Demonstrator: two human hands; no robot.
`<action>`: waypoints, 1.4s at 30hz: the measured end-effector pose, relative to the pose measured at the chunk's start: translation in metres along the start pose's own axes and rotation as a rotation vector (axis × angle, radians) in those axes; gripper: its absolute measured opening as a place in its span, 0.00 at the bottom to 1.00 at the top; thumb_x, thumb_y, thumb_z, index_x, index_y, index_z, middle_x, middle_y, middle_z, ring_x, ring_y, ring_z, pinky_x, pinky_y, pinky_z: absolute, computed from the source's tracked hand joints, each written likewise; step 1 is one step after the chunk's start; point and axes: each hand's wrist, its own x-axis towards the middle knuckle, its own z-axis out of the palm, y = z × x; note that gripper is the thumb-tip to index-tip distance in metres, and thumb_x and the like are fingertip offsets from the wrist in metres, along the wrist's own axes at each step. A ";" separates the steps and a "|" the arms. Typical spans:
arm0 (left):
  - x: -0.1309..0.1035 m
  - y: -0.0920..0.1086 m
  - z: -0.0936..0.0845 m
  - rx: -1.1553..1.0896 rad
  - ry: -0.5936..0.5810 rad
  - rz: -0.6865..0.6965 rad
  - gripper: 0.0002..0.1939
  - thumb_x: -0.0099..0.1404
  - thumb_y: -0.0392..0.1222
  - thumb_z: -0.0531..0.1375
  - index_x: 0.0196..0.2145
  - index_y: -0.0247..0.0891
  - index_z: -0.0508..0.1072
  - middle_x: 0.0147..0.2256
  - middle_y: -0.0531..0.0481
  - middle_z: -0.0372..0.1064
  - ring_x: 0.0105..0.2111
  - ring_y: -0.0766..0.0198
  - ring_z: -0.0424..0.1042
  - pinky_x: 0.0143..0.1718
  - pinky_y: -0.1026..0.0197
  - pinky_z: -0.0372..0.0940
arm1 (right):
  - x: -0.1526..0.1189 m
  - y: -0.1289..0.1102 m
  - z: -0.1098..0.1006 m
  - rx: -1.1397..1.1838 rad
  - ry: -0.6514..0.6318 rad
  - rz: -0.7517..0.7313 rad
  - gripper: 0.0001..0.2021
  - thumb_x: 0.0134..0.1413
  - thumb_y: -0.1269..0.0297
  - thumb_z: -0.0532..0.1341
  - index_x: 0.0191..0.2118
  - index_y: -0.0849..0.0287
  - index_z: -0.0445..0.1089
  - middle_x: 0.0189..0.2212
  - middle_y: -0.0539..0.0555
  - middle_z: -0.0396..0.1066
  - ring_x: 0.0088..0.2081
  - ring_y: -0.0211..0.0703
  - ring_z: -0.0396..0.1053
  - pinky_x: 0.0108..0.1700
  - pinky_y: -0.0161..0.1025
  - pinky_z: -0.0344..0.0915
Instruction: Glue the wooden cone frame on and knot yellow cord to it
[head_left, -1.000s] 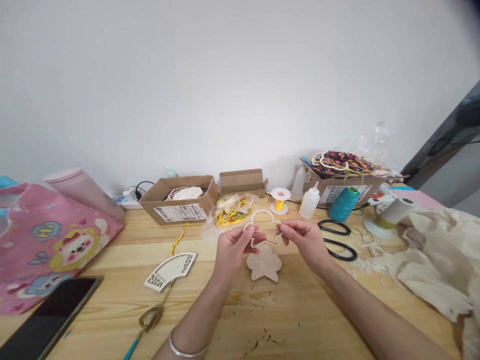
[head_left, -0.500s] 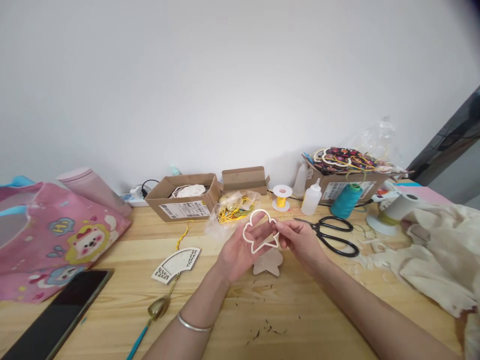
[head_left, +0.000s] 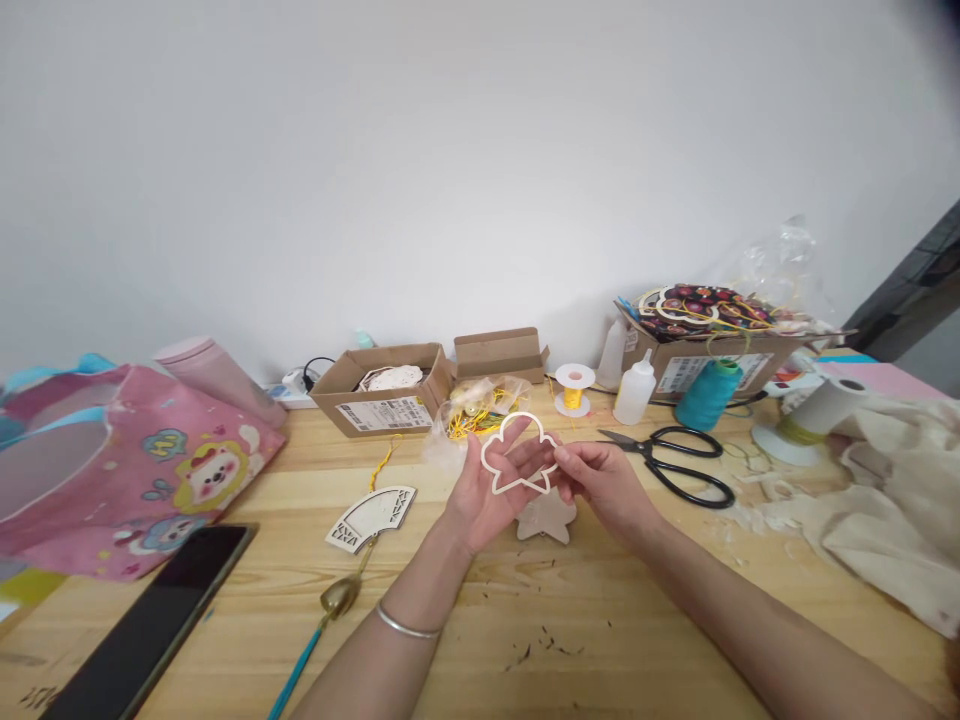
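A thin pale frame (head_left: 520,414), cut in a scalloped outline with points at the bottom, is pinched at its right edge by my right hand (head_left: 606,483). My left hand (head_left: 480,502) lies palm up behind and under it, fingers spread and visible through its opening. Whether the left palm bears any of its weight I cannot tell. Below the hands, a flat beige piece of similar shape (head_left: 546,518) rests on the table, partly hidden by them. To the left lies a fan-shaped pale ornament (head_left: 375,516) with a yellow cord and a golden tassel with teal threads (head_left: 341,597).
Black-handled scissors (head_left: 679,465) lie right of my hands, near a white bottle (head_left: 634,393) and a teal thread cone (head_left: 708,397). Behind stand a cardboard box (head_left: 390,412) and a yellow thread spool (head_left: 574,390). A phone (head_left: 161,620) and pink bag (head_left: 142,470) occupy the left, crumpled cloth (head_left: 892,490) the right.
The view has shifted, so the table items appear farther right. The frame has tilted flatter and moved slightly left relative to my right hand's surroundings; the left fingers show more spread behind it.
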 end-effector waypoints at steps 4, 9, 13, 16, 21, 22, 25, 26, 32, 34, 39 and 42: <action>0.000 0.000 0.001 -0.012 0.015 -0.013 0.30 0.52 0.63 0.47 0.44 0.40 0.64 0.40 0.43 0.67 0.43 0.53 0.63 0.46 0.46 0.51 | -0.001 0.000 0.000 -0.004 -0.005 -0.012 0.12 0.42 0.57 0.60 0.25 0.62 0.71 0.13 0.48 0.64 0.15 0.29 0.57 0.19 0.29 0.54; 0.001 0.000 0.001 -0.026 0.028 -0.032 0.30 0.52 0.63 0.47 0.44 0.39 0.64 0.40 0.42 0.67 0.43 0.54 0.64 0.46 0.48 0.51 | 0.000 0.002 0.000 0.017 -0.001 -0.002 0.13 0.42 0.55 0.60 0.24 0.62 0.70 0.14 0.48 0.65 0.15 0.30 0.57 0.18 0.30 0.54; 0.000 0.001 0.000 -0.040 0.014 -0.034 0.30 0.52 0.63 0.47 0.44 0.39 0.64 0.40 0.42 0.67 0.42 0.55 0.65 0.47 0.49 0.52 | 0.000 0.002 0.000 0.034 -0.005 0.011 0.14 0.43 0.55 0.58 0.25 0.62 0.70 0.15 0.49 0.65 0.15 0.29 0.57 0.18 0.29 0.53; 0.000 0.001 -0.001 -0.044 -0.011 -0.036 0.30 0.53 0.62 0.46 0.45 0.38 0.64 0.39 0.42 0.67 0.41 0.56 0.65 0.46 0.49 0.53 | 0.000 0.003 0.000 0.035 -0.015 0.007 0.14 0.44 0.55 0.58 0.24 0.62 0.69 0.14 0.48 0.64 0.15 0.29 0.57 0.18 0.29 0.53; 0.004 0.000 -0.002 0.137 0.143 0.166 0.22 0.55 0.52 0.52 0.46 0.39 0.63 0.44 0.45 0.64 0.45 0.57 0.63 0.47 0.52 0.55 | -0.001 -0.005 -0.003 -0.066 0.133 -0.111 0.12 0.44 0.57 0.58 0.23 0.61 0.69 0.13 0.47 0.63 0.16 0.31 0.58 0.21 0.30 0.56; 0.005 -0.001 -0.002 0.223 0.203 0.263 0.21 0.55 0.48 0.54 0.46 0.40 0.63 0.46 0.46 0.63 0.46 0.58 0.62 0.48 0.54 0.54 | -0.001 -0.007 -0.003 -0.121 0.196 -0.149 0.11 0.44 0.57 0.58 0.23 0.61 0.69 0.12 0.47 0.62 0.17 0.31 0.58 0.22 0.31 0.57; 0.004 -0.004 0.000 0.541 0.281 0.466 0.26 0.50 0.39 0.60 0.48 0.43 0.62 0.51 0.48 0.57 0.52 0.58 0.55 0.52 0.59 0.49 | -0.002 -0.012 -0.003 -0.298 0.315 -0.243 0.10 0.43 0.59 0.59 0.22 0.61 0.70 0.13 0.48 0.63 0.17 0.32 0.59 0.22 0.31 0.58; 0.003 -0.006 0.001 0.648 0.262 0.474 0.28 0.48 0.37 0.62 0.48 0.43 0.62 0.52 0.49 0.55 0.53 0.58 0.51 0.53 0.59 0.47 | -0.003 -0.013 -0.002 -0.351 0.315 -0.273 0.09 0.42 0.60 0.59 0.21 0.61 0.69 0.14 0.48 0.64 0.17 0.32 0.59 0.21 0.31 0.58; 0.002 -0.014 0.003 0.940 0.163 0.362 0.33 0.44 0.36 0.63 0.49 0.44 0.60 0.55 0.49 0.50 0.55 0.55 0.46 0.55 0.53 0.42 | -0.007 -0.012 0.003 -0.578 0.170 -0.500 0.08 0.44 0.65 0.58 0.19 0.60 0.68 0.17 0.50 0.67 0.20 0.34 0.62 0.23 0.32 0.59; 0.003 -0.010 0.002 0.768 0.090 0.331 0.35 0.44 0.35 0.63 0.51 0.46 0.58 0.54 0.48 0.51 0.55 0.56 0.48 0.54 0.52 0.46 | -0.007 -0.012 0.000 -0.547 0.221 -0.501 0.09 0.46 0.65 0.57 0.20 0.60 0.67 0.18 0.50 0.67 0.21 0.34 0.62 0.25 0.32 0.59; -0.004 0.009 0.001 0.228 -0.127 0.214 0.28 0.49 0.43 0.59 0.49 0.48 0.57 0.54 0.49 0.50 0.54 0.53 0.48 0.49 0.49 0.53 | 0.007 -0.011 -0.026 -0.287 0.775 -0.565 0.06 0.45 0.63 0.58 0.29 0.59 0.67 0.25 0.49 0.65 0.26 0.34 0.61 0.29 0.32 0.60; -0.010 0.014 -0.004 0.063 -0.249 0.157 0.27 0.48 0.46 0.59 0.47 0.51 0.59 0.53 0.50 0.52 0.54 0.52 0.50 0.46 0.52 0.57 | 0.019 -0.009 -0.043 -0.208 0.915 -0.559 0.14 0.41 0.62 0.60 0.38 0.59 0.64 0.32 0.51 0.65 0.30 0.35 0.62 0.32 0.34 0.61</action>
